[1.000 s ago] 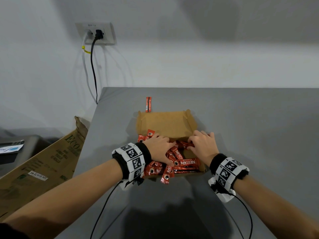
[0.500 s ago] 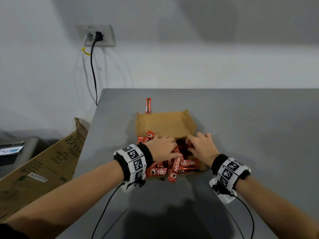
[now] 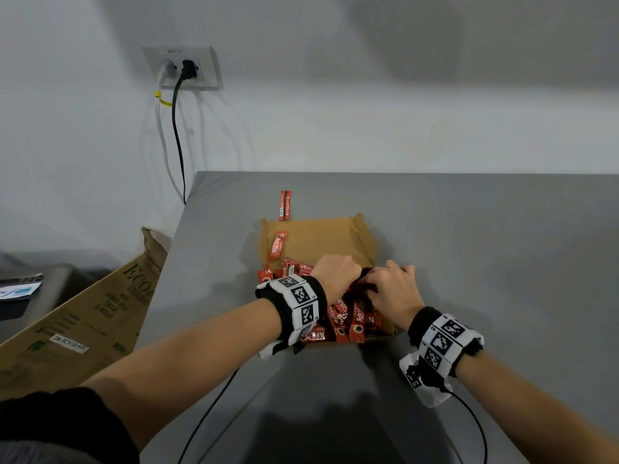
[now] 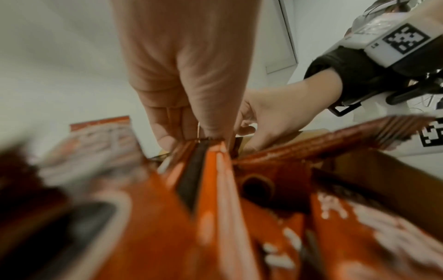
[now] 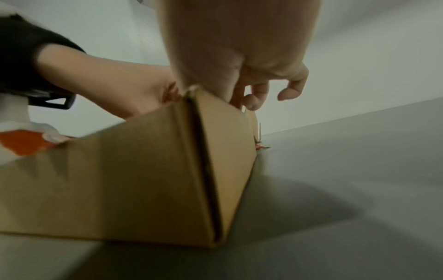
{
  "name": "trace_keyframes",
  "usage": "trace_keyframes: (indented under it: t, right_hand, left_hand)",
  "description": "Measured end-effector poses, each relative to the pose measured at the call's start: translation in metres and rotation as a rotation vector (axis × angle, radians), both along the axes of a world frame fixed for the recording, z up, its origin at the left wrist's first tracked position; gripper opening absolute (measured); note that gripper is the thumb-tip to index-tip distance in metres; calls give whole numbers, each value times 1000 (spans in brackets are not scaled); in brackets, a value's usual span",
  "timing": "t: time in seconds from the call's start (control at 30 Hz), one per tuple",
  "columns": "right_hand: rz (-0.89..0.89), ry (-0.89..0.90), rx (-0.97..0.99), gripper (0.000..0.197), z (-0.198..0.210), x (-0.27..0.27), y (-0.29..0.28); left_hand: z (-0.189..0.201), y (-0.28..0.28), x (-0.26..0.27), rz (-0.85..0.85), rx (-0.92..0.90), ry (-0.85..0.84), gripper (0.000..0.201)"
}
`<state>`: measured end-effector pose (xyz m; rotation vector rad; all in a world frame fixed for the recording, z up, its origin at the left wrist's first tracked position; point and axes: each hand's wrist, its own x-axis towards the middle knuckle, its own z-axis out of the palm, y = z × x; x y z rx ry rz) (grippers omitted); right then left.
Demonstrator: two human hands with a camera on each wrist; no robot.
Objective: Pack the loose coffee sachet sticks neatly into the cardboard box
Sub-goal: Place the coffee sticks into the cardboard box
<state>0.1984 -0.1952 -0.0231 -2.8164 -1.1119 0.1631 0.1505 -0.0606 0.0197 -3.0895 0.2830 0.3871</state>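
Note:
The open cardboard box point(image 3: 365, 244) lies on the grey table, its lid flap folded back. A heap of red coffee sachets point(image 3: 355, 324) fills its near half and sticks out over the front wall. My left hand point(image 3: 335, 276) and right hand point(image 3: 393, 289) meet over the middle of the heap, fingers curled into a bunch of sachets. In the left wrist view my left hand point(image 4: 189, 130) pinches the upper ends of the sachets point(image 4: 215, 199), with the right hand point(image 4: 261, 125) beside it. One sachet point(image 3: 277, 246) lies on the flap. Another point(image 3: 285, 205) lies on the table beyond.
A large flattened carton point(image 3: 83, 316) leans against the table's left edge. Two cables hang from a wall socket point(image 3: 182, 68) behind that edge. Wrist-camera cables trail toward me across the table point(image 3: 485, 246), which stretches wide to the right.
Both hands have drawn together over the middle of the box, bunching the sachets upright. One sachet has shifted onto the lid flap.

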Motion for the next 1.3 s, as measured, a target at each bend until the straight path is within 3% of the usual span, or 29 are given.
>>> trace_keyframes:
  t: [0.43,0.6,0.93,1.03,1.13,1.3]
  right_hand:
    - [65,48,-60,31,11,9,1]
    - [23,82,76,26,2,2,2]
    - [25,-26,58,26,3,2,0]
    - [34,-125,30,15,3,2,-1]
    - [23,-173,-44,4,3,0,1]
    - [56,-149,-102,23,6,0,4]
  left_hand:
    - [-2,5,-9,38,-30,-11,19]
    - [-2,8,-9,64,-80,-14,17]
    - [0,7,-8,46,0,-69,12]
    - [-1,6,-7,40,44,-89,12]
    - [-4,8,-7,62,-44,-64,13]
    - [-5,15,-6,119,-154,-30,14]
